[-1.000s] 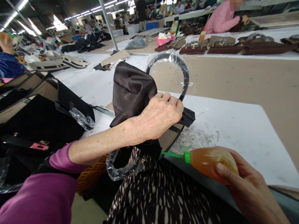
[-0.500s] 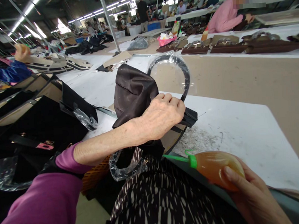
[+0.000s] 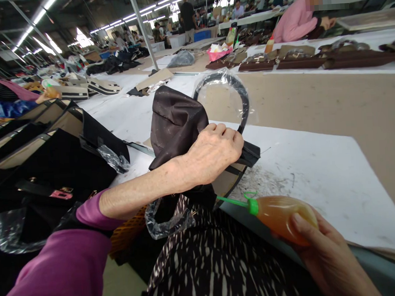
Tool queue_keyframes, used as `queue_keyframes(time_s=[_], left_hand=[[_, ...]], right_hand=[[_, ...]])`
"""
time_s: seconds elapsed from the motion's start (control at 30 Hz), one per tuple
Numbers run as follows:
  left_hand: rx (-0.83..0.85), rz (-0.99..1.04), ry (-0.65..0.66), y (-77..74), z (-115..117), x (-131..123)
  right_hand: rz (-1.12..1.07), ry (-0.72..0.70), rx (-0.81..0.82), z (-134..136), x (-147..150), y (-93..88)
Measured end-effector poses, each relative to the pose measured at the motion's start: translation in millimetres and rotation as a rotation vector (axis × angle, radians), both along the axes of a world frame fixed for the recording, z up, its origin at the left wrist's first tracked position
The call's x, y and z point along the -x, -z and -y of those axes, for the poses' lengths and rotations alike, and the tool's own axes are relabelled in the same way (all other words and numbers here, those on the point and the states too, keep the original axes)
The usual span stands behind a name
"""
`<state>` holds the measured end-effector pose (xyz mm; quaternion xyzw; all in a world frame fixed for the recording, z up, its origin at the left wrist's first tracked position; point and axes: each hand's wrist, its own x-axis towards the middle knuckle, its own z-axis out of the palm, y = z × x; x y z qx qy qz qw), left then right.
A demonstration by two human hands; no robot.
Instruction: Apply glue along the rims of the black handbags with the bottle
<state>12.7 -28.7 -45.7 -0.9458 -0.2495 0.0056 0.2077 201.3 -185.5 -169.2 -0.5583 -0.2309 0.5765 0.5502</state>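
My left hand (image 3: 214,153) is closed on a dark handbag (image 3: 179,120) at the table's near edge, its fingers curled over the far side and partly hidden. The bag's dark brown lining bulges up behind the wrist. One plastic-wrapped handle (image 3: 244,96) arches above my knuckles; the other wrapped handle (image 3: 170,225) hangs down toward my patterned apron (image 3: 211,263). My right hand (image 3: 324,243) grips a squeeze bottle (image 3: 285,216) of amber liquid, tilted sideways. Its thin green nozzle (image 3: 232,201) points left, with the tip by the bag's lower edge. Whether it touches is unclear.
Several black bags (image 3: 51,166) stand in a row at left. White paper (image 3: 319,176) with dark smudges covers the near table, beside brown board (image 3: 331,99). Brown bags (image 3: 301,61) and a pink basket (image 3: 219,53) lie farther back. A person in pink (image 3: 293,21) works across the table.
My right hand has shifted the bottle slightly left and up, bringing the nozzle to the bag's edge. My left hand barely moved. At far left, another person's hand has lowered.
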Motion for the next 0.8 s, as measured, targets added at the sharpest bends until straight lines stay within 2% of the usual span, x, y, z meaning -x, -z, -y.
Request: queue_keyframes(time_s=[0.2,0.33,0.47,0.57,0.7,0.8], left_hand=[[0.006,0.013,-0.011,0.3,-1,0],[0.012,0.011,-0.008,0.5,-1,0],[0.007,0.003,-0.003,0.7,0,1],[0.008,-0.001,-0.004,0.0,1,1],[0.009,0.003,-0.005,-0.7,0,1],[0.007,0.006,-0.011,0.0,-1,0]], right_hand=[[-0.087,0.013,0.062,8,6,-6.1],[-0.040,-0.034,0.027,8,0,-2.0],[0.013,0.042,0.010,1,-2,-2.6],[0.030,0.043,0.005,-1,2,-7.6],[0.028,0.011,0.019,4,5,-9.4],[0.022,-0.002,0.025,13,2,-3.4]])
